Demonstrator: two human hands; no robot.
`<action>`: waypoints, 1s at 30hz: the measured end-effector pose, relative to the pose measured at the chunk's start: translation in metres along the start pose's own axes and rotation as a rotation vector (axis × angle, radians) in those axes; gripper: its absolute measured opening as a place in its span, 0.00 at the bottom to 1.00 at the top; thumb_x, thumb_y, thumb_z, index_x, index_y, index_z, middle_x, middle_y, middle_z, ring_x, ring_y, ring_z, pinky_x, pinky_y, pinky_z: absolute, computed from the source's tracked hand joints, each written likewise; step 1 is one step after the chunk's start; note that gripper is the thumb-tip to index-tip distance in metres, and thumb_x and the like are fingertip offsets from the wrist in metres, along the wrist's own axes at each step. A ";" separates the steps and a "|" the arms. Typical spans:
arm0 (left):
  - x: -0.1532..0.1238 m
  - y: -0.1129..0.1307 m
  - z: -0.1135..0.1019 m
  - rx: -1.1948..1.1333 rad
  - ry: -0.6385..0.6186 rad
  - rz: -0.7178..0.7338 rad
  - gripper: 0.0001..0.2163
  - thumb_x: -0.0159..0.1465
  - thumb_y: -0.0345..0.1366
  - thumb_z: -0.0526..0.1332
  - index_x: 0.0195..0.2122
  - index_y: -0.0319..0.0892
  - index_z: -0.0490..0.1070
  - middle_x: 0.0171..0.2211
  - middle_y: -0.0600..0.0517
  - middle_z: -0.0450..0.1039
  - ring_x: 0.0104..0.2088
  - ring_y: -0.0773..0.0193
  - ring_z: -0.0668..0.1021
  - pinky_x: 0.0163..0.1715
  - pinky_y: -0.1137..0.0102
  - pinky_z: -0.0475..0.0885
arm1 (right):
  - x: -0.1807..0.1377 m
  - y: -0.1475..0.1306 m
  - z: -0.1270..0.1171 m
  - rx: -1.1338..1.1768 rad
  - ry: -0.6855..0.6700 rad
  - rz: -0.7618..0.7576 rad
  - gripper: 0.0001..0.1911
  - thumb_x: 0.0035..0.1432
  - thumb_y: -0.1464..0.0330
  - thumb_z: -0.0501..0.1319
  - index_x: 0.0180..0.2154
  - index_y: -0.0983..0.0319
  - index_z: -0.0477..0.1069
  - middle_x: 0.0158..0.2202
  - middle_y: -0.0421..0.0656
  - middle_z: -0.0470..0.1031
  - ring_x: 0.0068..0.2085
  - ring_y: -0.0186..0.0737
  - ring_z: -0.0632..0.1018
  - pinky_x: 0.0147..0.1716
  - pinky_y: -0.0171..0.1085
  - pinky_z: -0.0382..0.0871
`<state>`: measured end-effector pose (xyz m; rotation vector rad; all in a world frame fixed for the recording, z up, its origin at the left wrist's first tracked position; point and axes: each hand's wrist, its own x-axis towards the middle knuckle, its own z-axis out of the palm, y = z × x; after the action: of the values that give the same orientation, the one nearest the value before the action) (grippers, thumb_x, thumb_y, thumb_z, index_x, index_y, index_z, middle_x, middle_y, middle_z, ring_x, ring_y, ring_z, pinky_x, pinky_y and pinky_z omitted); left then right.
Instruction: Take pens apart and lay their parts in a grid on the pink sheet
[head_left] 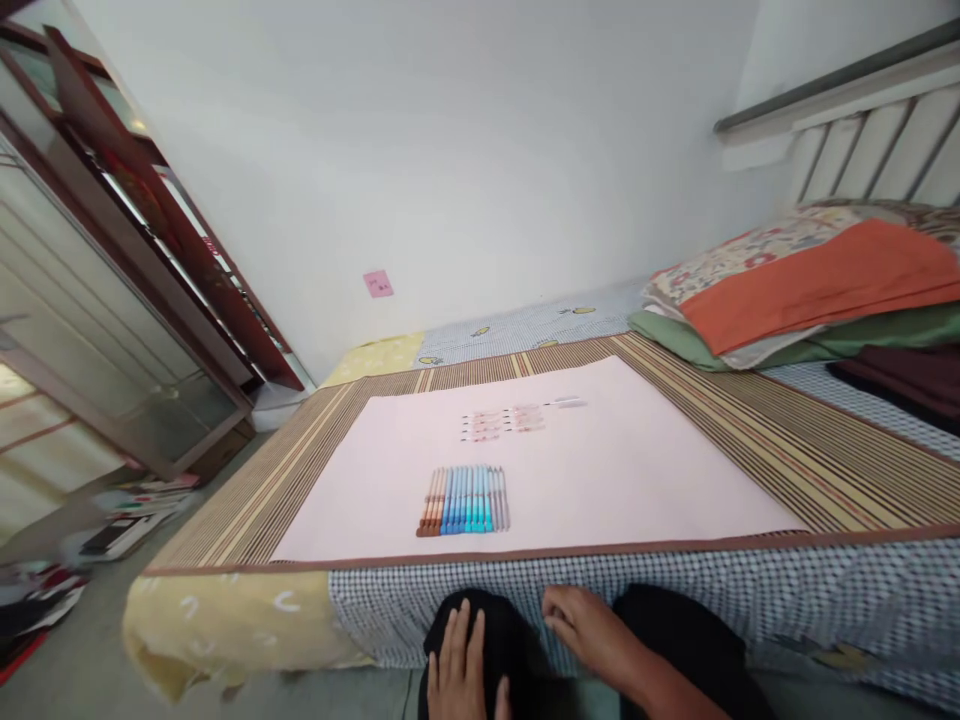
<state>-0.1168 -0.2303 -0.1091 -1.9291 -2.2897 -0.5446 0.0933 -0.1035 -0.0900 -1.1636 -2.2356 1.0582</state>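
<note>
My left hand [459,668] lies flat on my dark-trousered knee, fingers stretched out, holding nothing. My right hand [592,628] rests low by the checked bed edge [675,585], fingers loosely curled toward the left, and nothing shows in it. On the bed ahead lies a large pale pink sheet [615,470]. A tidy row of pens [465,500] sits on its near part, orange ones at the left, blue in the middle, grey at the right. Farther back on the sheet lie several pale pens [517,418] in loose rows.
A striped bamboo mat [810,450] covers the bed under the sheet. Pillows and folded bedding [810,285] are piled at the right by the headboard. A glass-doored cabinet [112,300] stands at the left, with books and papers [127,520] on the floor.
</note>
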 end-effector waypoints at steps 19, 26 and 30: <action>-0.004 -0.095 -0.003 -0.068 0.137 -0.143 0.25 0.68 0.39 0.54 0.65 0.39 0.70 0.67 0.42 0.67 0.67 0.46 0.69 0.67 0.52 0.65 | 0.092 -0.025 -0.025 -0.256 0.393 -0.268 0.20 0.62 0.71 0.61 0.55 0.58 0.73 0.55 0.51 0.77 0.55 0.52 0.76 0.55 0.49 0.71; 0.000 -0.094 -0.003 -0.068 0.120 -0.204 0.26 0.66 0.39 0.55 0.64 0.39 0.72 0.66 0.43 0.69 0.66 0.45 0.70 0.67 0.52 0.66 | 0.105 -0.030 -0.012 -0.467 0.264 -0.169 0.20 0.61 0.73 0.64 0.55 0.60 0.74 0.62 0.52 0.73 0.59 0.53 0.73 0.56 0.47 0.67; 0.003 -0.088 -0.008 -0.084 0.118 -0.210 0.25 0.66 0.38 0.55 0.63 0.40 0.73 0.65 0.43 0.70 0.66 0.47 0.70 0.67 0.53 0.66 | 0.100 -0.034 -0.017 -0.528 0.267 -0.103 0.14 0.64 0.73 0.63 0.51 0.61 0.74 0.55 0.51 0.75 0.54 0.49 0.75 0.51 0.41 0.66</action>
<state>-0.2034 -0.2420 -0.1191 -1.6500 -2.4432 -0.7659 0.0297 -0.0266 -0.0519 -1.2794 -2.3865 0.2464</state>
